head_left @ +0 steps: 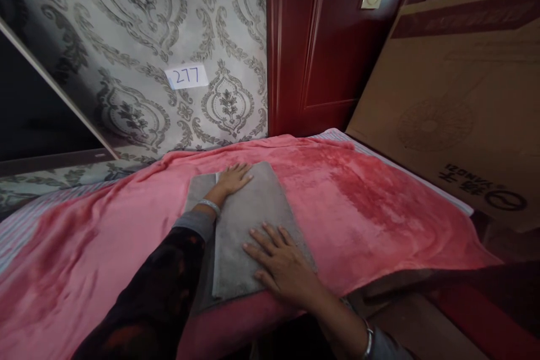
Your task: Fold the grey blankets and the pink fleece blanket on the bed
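Note:
A grey, soft-looking cloth point(253, 208), folded over on itself, lies on a pink blanket point(354, 219). A narrow strip of its lower layer shows along the left side. My left hand point(234, 179) rests flat near the far end of the cloth, fingers pointing away and to the right. Nearer to me, my right hand point(287, 267) lies spread on the near right part of the cloth, fingers apart. Neither hand grasps anything. A bracelet circles each wrist.
A large cardboard box point(455, 95) leans at the right, beside a dark red door panel point(324, 39). Patterned wallpaper point(139, 39) with a paper marked 277 point(188, 76) stands behind. A dark screen-like panel point(37, 101) is at the left. Striped bedding point(21, 225) shows under the blanket.

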Demonstrator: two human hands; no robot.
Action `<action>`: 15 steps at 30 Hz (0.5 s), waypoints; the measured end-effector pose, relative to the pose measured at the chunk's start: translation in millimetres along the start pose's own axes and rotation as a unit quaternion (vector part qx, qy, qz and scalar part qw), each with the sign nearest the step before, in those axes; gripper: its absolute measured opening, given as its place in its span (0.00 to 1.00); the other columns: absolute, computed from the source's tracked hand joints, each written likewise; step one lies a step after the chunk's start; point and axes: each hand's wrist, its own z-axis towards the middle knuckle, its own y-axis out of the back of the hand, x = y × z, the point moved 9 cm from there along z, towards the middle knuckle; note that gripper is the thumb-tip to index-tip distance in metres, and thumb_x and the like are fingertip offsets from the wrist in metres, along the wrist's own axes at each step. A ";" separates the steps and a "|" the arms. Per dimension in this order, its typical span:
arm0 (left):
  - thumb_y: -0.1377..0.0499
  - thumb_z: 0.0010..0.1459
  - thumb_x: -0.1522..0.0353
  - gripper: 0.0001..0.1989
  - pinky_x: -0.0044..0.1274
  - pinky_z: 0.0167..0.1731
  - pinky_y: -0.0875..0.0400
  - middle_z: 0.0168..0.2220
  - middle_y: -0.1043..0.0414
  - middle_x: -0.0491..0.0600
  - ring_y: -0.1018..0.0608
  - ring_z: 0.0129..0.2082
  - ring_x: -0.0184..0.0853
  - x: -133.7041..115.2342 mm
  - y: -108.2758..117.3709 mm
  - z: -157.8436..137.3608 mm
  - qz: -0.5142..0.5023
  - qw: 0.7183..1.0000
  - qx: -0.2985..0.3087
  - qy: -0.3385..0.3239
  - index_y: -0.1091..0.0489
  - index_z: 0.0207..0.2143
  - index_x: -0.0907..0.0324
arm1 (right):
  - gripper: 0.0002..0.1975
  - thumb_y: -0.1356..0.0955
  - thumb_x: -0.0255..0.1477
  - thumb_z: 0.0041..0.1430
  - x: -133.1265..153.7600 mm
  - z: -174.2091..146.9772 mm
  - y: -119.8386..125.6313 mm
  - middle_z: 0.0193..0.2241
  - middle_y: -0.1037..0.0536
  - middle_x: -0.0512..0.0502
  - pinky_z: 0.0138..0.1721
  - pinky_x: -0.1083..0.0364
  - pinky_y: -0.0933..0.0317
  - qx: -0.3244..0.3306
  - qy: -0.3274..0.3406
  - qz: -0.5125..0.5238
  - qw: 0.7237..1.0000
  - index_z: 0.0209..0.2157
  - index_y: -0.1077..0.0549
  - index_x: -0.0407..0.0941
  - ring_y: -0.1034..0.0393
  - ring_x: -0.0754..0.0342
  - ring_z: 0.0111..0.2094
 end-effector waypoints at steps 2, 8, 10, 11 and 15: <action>0.60 0.68 0.53 0.32 0.46 0.67 0.56 0.72 0.53 0.52 0.50 0.72 0.45 14.6 1.6 -0.8 0.004 1.000 -0.002 0.030 0.51 0.70 0.52 | 0.29 0.38 0.43 0.71 0.7 -0.3 1.6 0.71 0.54 0.53 0.67 0.34 0.61 -0.006 0.001 -0.008 1.000 0.69 0.47 0.59 0.65 0.40 0.70; 0.61 0.67 0.51 0.36 0.48 0.68 0.65 0.72 0.56 0.58 0.54 0.72 0.48 30.1 12.4 -36.5 0.011 0.995 -0.004 0.100 0.53 0.71 0.61 | 0.27 0.37 0.40 0.71 3.3 -2.8 3.8 0.70 0.51 0.52 0.66 0.34 0.59 -0.026 0.002 -0.040 0.999 0.68 0.43 0.57 0.63 0.40 0.70; 0.60 0.67 0.50 0.37 0.46 0.68 0.66 0.72 0.57 0.58 0.56 0.72 0.47 21.0 16.8 -60.9 0.010 0.997 -0.013 0.079 0.54 0.71 0.61 | 0.27 0.36 0.38 0.70 2.8 -4.1 3.9 0.70 0.51 0.52 0.66 0.34 0.59 -0.027 0.000 -0.050 0.998 0.68 0.42 0.56 0.62 0.40 0.70; 0.60 0.67 0.50 0.36 0.45 0.68 0.66 0.73 0.59 0.57 0.56 0.72 0.46 12.7 17.3 -74.7 0.007 0.998 -0.014 0.053 0.54 0.71 0.60 | 0.27 0.36 0.37 0.70 2.4 -4.4 4.2 0.70 0.50 0.51 0.66 0.33 0.59 -0.026 -0.002 -0.054 0.998 0.68 0.41 0.56 0.62 0.40 0.70; 0.58 0.67 0.50 0.35 0.43 0.69 0.65 0.74 0.63 0.53 0.56 0.73 0.43 -25.6 5.0 -133.6 -0.016 0.998 0.015 -0.061 0.56 0.71 0.54 | 0.25 0.39 0.37 0.71 6.1 0.9 6.1 0.69 0.47 0.47 0.65 0.30 0.60 -0.013 -0.005 -0.047 0.999 0.67 0.40 0.54 0.60 0.39 0.70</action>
